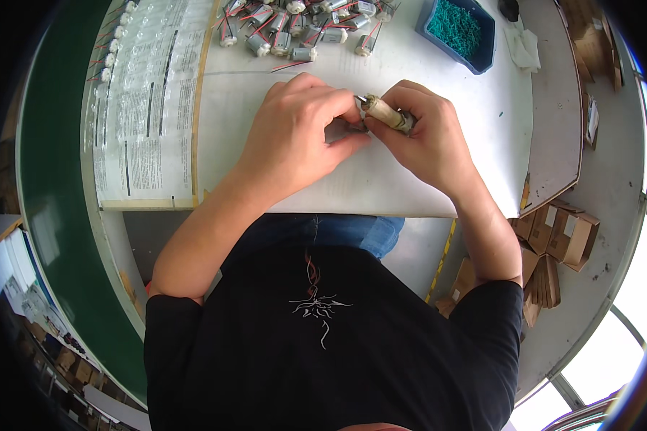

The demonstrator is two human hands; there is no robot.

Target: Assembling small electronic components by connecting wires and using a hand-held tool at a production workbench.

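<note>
Both my hands meet over the white tabletop [302, 183]. My right hand [431, 133] is wrapped round a short hand tool [383, 113] with a worn beige handle, dark at its lower end. A thin metal tip shows at the handle's upper left end, by my left fingertips. Between the thumb and fingers of my left hand [295, 129] a small grey piece [343, 131] is pinched, looking like one of the small motors; my fingers hide most of it. Beyond my hands lies a pile of small grey electric motors [280, 43] with white ends and red and black wires.
A blue bin [490, 61] of thin green pieces [453, 29] stands at the far right, near a white cloth [522, 49]. On the left, printed sheets [147, 144] lie beside a clear plastic tray [133, 65] with motors along its edge. Cardboard boxes [564, 233] sit on the floor at right.
</note>
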